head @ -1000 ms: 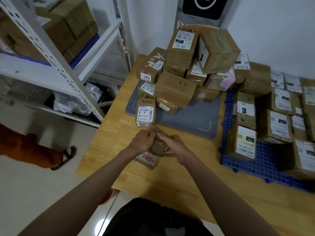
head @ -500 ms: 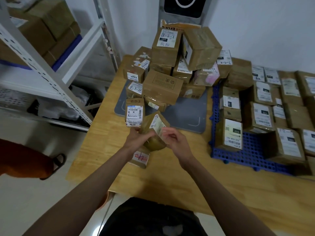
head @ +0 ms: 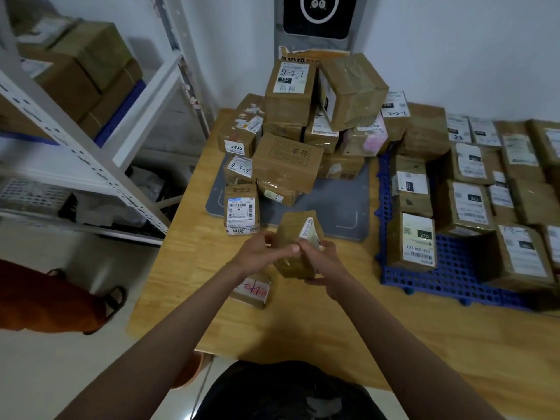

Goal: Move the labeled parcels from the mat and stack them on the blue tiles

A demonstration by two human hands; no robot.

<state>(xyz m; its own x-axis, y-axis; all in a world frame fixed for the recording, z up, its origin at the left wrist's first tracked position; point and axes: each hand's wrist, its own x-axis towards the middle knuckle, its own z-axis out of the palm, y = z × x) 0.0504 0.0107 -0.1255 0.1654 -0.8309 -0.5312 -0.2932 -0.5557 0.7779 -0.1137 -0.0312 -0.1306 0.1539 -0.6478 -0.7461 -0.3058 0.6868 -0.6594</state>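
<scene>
Pale wooden bench (head: 303, 322) carries everything, and above its near middle a small brown cardboard parcel with a white label (head: 298, 245) is held tilted, clear of the surface, between both hands. Left hand (head: 257, 253) takes it in a curled grip on its left face; right hand (head: 325, 257) has a curled grip on the labelled right side. Just beyond lies the grey mat (head: 333, 207), heaped with taped brown parcels (head: 288, 165). To the right, blue perforated plastic tiles (head: 448, 277) hold rows of labelled boxes (head: 412, 241). A small box with red scribble (head: 253, 291) sits beneath the left wrist.
</scene>
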